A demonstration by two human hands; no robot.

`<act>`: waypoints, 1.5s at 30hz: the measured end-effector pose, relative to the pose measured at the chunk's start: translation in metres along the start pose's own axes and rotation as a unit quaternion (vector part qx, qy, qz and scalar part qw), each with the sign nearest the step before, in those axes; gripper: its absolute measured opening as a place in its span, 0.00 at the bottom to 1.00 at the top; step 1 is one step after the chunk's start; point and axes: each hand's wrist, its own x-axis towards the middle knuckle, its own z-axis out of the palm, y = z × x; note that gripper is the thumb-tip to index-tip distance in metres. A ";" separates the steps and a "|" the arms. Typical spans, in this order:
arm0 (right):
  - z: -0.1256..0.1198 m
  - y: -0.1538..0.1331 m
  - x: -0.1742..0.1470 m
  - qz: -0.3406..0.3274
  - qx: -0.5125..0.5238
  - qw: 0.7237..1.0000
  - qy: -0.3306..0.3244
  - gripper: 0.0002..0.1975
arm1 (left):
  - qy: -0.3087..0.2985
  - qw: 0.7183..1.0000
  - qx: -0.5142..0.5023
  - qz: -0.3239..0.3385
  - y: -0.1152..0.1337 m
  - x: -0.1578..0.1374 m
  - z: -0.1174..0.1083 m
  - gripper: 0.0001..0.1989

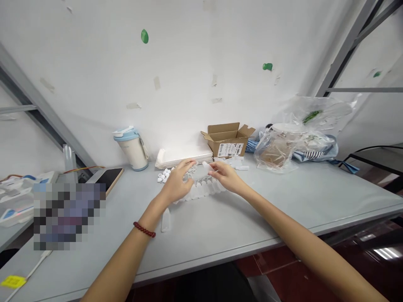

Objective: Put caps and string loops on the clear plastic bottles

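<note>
My right hand (pixel 229 177) pinches a small frosted plastic bottle (pixel 207 166) between thumb and fingertips, above the desk. Facing it, my left hand (pixel 176 183) has its thumb and fingers apart, with nothing visible between them. Below both hands, a row of similar frosted bottles (pixel 201 190) stretches across the desk, its left end partly hidden by my left hand. One more frosted bottle (pixel 166 220) lies apart, near my left wrist. Small white caps (pixel 163 175) are heaped just left of my left hand, and some small white pieces show behind its fingers.
An open cardboard box (pixel 227 141) stands against the wall, with loose frosted pieces (pixel 242 168) before it. Left of it lies a flat white stack (pixel 182 160). A tumbler (pixel 132 150) and a phone (pixel 111 178) are left; a bagged container (pixel 277 147) is right.
</note>
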 end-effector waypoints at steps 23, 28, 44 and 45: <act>0.019 -0.008 -0.012 -0.062 -0.028 0.998 0.006 0.19 | 0.014 0.992 0.041 0.123 0.026 -0.013 0.013 0.29; 0.017 -0.012 -0.011 -0.022 0.029 0.999 0.022 0.16 | 0.002 0.990 0.035 0.134 0.027 -0.014 0.014 0.26; 0.015 -0.027 -0.013 0.088 0.395 0.910 -0.087 0.15 | 0.074 0.992 -0.092 -0.052 0.031 -0.006 0.012 0.15; 0.015 -0.027 -0.013 0.098 0.415 0.901 -0.082 0.15 | 0.070 0.994 -0.076 -0.045 0.032 -0.006 0.012 0.16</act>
